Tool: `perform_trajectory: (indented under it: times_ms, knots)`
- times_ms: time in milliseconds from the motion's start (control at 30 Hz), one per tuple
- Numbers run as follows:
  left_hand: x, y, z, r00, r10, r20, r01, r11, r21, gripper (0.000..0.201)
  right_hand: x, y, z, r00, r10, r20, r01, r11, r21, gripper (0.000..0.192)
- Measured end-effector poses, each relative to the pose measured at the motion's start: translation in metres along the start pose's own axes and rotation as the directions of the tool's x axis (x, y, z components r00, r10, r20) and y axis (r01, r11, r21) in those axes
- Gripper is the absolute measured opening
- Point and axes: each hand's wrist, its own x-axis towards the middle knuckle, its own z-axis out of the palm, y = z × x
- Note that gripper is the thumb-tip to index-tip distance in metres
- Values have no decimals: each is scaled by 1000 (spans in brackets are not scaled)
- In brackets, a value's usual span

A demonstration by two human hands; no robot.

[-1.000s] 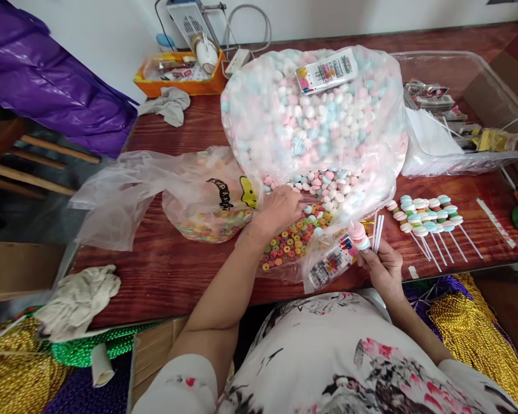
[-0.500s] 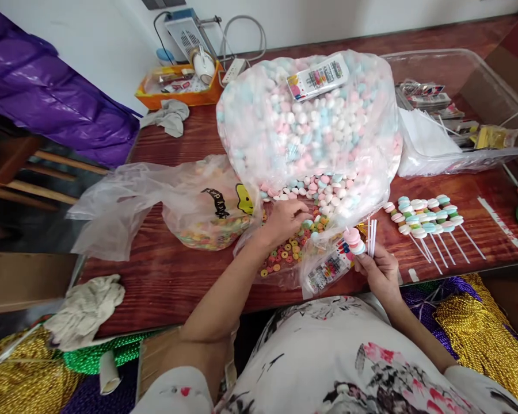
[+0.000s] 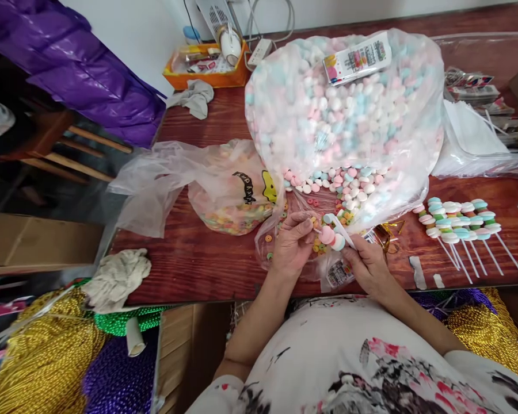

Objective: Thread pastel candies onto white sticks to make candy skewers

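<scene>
Not much I can read from here. The clear bag of ring candies (image 3: 231, 198) carries black lettering (image 3: 244, 187) beside a yellow cartoon face; it's upside down and creased, so I can't make out the word. The label card (image 3: 357, 57) on top of the big pastel candy bag (image 3: 345, 115) has colourful print, too small to resolve (same for the second card (image 3: 339, 272) at the counter edge). No numbers or brands legible anywhere.
</scene>
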Motion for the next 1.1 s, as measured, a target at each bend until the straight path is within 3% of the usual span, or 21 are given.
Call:
perform_trajectory:
  times_ms: [200, 367, 567, 767, 1000, 1100]
  knots:
    - [-1, -2, -5, 998, 62, 28, -63, 997, 39, 26, -3, 2, 2, 999, 45, -23, -46, 999, -10, 19]
    - [-9, -11, 1, 994, 110, 25, -111, 994, 22, 25, -3, 2, 4, 995, 82, -55, -79, 995, 56, 16]
    - [-20, -24, 14, 1000, -24, -20, 20, 985, -169, 43, -10, -3, 14, 995, 54, -81, -30, 962, 273, 18]
    - [-24, -28, 16, 1000, 8, 15, -6, 988, -154, 39, -10, -9, 13, 993, 20, -115, 9, 968, 252, 18]
    - [-23, -14, 12, 999, 42, -10, -43, 995, -88, 61, -12, -3, -6, 993, 16, 120, -33, 989, 146, 21]
    - [-24, -17, 15, 1000, -3, 19, 4, 998, -66, 67, -22, 6, -6, 994, 52, 95, -67, 984, 164, 26]
